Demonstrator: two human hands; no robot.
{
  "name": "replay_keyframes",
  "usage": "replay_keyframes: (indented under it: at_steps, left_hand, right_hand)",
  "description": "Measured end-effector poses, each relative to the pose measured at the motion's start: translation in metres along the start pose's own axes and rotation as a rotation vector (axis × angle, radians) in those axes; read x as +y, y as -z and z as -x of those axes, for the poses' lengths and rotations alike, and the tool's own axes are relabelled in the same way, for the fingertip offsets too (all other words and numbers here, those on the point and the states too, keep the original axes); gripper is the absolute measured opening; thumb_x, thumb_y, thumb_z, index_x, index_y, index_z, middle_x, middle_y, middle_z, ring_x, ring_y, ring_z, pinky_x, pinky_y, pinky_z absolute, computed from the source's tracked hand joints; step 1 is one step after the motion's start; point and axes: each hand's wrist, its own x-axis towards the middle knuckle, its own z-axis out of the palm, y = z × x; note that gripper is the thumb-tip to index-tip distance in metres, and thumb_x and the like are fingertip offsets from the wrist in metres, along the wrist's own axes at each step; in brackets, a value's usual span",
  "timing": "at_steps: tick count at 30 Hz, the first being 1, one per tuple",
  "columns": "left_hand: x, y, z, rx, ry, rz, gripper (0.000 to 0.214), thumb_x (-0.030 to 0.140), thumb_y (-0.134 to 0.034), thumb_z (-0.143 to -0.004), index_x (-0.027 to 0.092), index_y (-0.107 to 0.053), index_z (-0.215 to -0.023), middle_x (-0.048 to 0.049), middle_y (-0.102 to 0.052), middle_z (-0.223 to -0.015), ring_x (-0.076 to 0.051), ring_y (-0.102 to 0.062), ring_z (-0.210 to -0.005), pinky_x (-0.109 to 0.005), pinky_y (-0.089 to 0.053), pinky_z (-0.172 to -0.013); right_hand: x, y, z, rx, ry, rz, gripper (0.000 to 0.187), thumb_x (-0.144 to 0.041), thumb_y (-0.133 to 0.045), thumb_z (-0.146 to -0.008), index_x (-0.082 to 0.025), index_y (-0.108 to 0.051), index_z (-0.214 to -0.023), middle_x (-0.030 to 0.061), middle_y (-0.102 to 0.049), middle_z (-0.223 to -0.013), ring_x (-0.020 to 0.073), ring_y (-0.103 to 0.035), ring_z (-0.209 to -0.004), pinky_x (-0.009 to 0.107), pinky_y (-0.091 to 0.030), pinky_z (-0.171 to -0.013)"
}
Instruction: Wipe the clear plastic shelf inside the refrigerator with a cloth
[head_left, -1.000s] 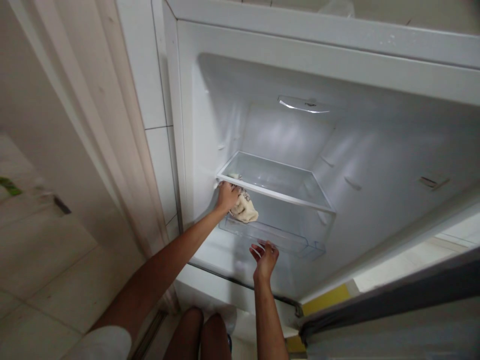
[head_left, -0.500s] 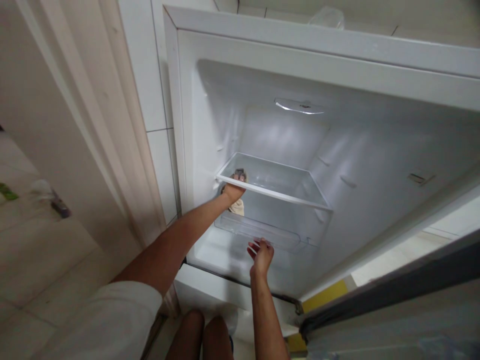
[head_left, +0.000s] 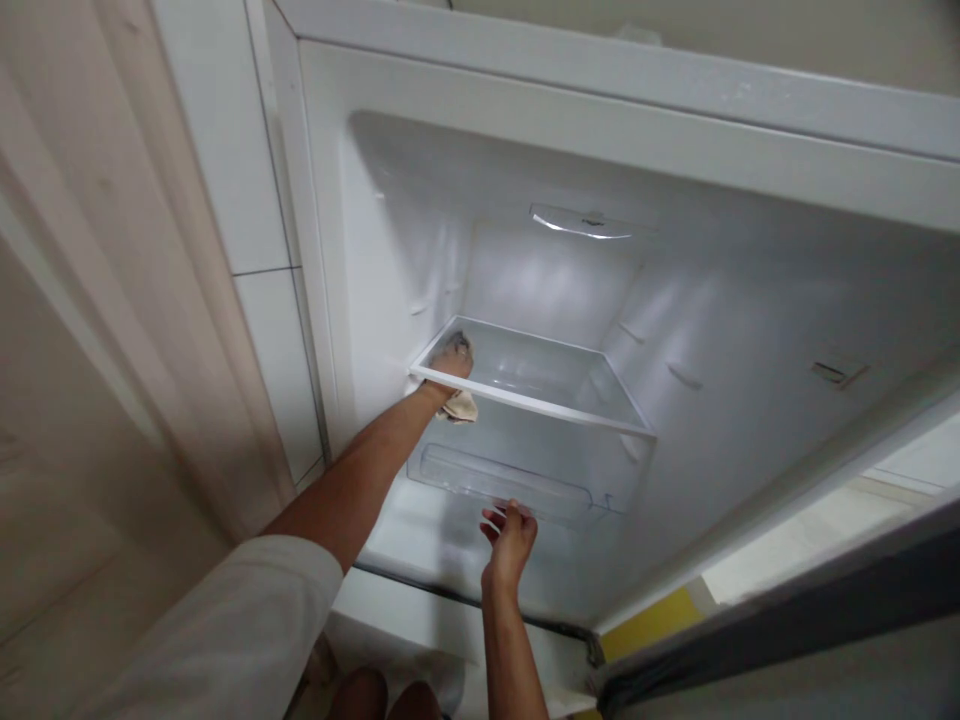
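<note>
Now deeper under the rectangular white-framed glass shelf (head_left: 540, 365), the left hand (head_left: 451, 362) clutches crumpled cream cloth (head_left: 459, 408) at nine o'clock; at six, the right hand (head_left: 510, 540) curls at a long clear plastic bin (head_left: 510, 476), pinch unclear.

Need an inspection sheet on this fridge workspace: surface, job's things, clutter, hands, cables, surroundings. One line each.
Surface: white fridge interior, with a white-edged glass shelf.
Job's things: cream cloth, bunched, partly visible below the shelf's front edge; clear bin lower down.
Clutter: pale item beyond the fridge's top edge, mostly hidden, too little to identify.
Left hand: holds the cloth under the shelf, seen through the glass.
Right hand: fingertips at the bin's front edge; grip unclear.
Cables: nothing seen.
Surroundings: tiled wall at picture left, yellow panel at lower right.
</note>
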Motion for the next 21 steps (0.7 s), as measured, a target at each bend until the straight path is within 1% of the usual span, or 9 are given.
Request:
replay_keyframes:
  at_steps: [2,5,8,13,16,17,19,21]
  left_hand:
    - [0.0,-0.004,-0.009,0.023,-0.007,0.008,0.06,0.002,-0.022,-0.094,-0.002,-0.053,-0.146,-0.0343,-0.054,-0.151,-0.042,-0.058,-0.133,-0.05,-0.057,-0.093]
    - [0.0,-0.013,-0.024,0.045,-0.025,0.024,0.058,0.003,-0.023,-0.094,-0.007,-0.054,-0.142,-0.0365,-0.06,-0.143,-0.042,-0.059,-0.132,-0.052,-0.053,-0.101]
    - [-0.001,-0.021,-0.038,0.061,-0.045,0.04,0.058,0.003,-0.024,-0.094,-0.011,-0.05,-0.144,-0.0386,-0.058,-0.143,-0.043,-0.056,-0.135,-0.054,-0.048,-0.108]
    - [-0.001,-0.03,-0.054,0.075,-0.021,0.098,0.057,0.004,-0.028,-0.093,-0.012,-0.048,-0.145,-0.0394,-0.061,-0.135,-0.044,-0.058,-0.132,-0.056,-0.047,-0.107]
    - [-0.001,-0.029,-0.06,0.075,-0.001,0.175,0.058,0.004,-0.028,-0.093,-0.013,-0.045,-0.146,-0.0418,-0.057,-0.139,-0.046,-0.055,-0.135,-0.06,-0.045,-0.109]
    - [0.001,-0.029,-0.061,0.07,-0.002,0.212,0.057,0.003,-0.027,-0.093,-0.013,-0.047,-0.144,-0.0421,-0.056,-0.141,-0.046,-0.054,-0.137,-0.062,-0.045,-0.11]
    - [0.007,-0.029,-0.061,0.045,-0.024,0.311,0.052,0.003,-0.029,-0.094,-0.009,-0.056,-0.137,-0.04,-0.056,-0.142,-0.045,-0.052,-0.139,-0.062,-0.044,-0.111]
    - [0.02,-0.033,-0.06,0.009,-0.063,0.442,0.043,0.004,-0.038,-0.094,-0.001,-0.065,-0.127,-0.0327,-0.061,-0.142,-0.039,-0.053,-0.139,-0.059,-0.044,-0.115]
  right_hand:
    - [0.004,0.003,-0.002,-0.005,0.0,0.002,0.042,-0.054,-0.067,-0.079,-0.022,-0.051,-0.102,0.001,-0.071,-0.089,0.0159,-0.07,-0.066,0.027,-0.054,-0.056]
    - [0.01,0.009,-0.007,-0.027,-0.006,0.016,0.045,-0.056,-0.068,-0.08,-0.022,-0.05,-0.103,0.0016,-0.072,-0.091,0.0162,-0.072,-0.068,0.028,-0.055,-0.057]
    - [0.017,0.012,-0.009,-0.056,-0.019,0.016,0.05,-0.059,-0.071,-0.08,-0.023,-0.049,-0.105,0.0021,-0.072,-0.094,0.0171,-0.073,-0.07,0.029,-0.057,-0.059]
    - [0.019,0.009,-0.005,-0.02,0.01,-0.005,0.053,-0.064,-0.07,-0.08,-0.023,-0.049,-0.106,0.0001,-0.071,-0.092,0.0153,-0.071,-0.065,0.027,-0.056,-0.055]
    - [0.017,0.007,-0.003,-0.029,-0.011,-0.008,0.055,-0.066,-0.072,-0.077,-0.023,-0.049,-0.104,0.0004,-0.071,-0.09,0.0156,-0.071,-0.064,0.028,-0.055,-0.054]
    - [0.017,0.008,-0.004,-0.034,-0.017,-0.009,0.056,-0.066,-0.072,-0.077,-0.023,-0.049,-0.103,0.0006,-0.071,-0.089,0.0158,-0.071,-0.063,0.028,-0.055,-0.054]
    - [0.019,0.009,-0.005,-0.045,-0.014,-0.012,0.055,-0.065,-0.072,-0.078,-0.023,-0.049,-0.103,0.0009,-0.071,-0.089,0.0162,-0.071,-0.064,0.028,-0.055,-0.055]
    - [0.023,0.011,-0.007,-0.053,-0.003,-0.015,0.053,-0.065,-0.071,-0.08,-0.023,-0.048,-0.104,0.0009,-0.072,-0.089,0.0163,-0.071,-0.064,0.028,-0.055,-0.055]
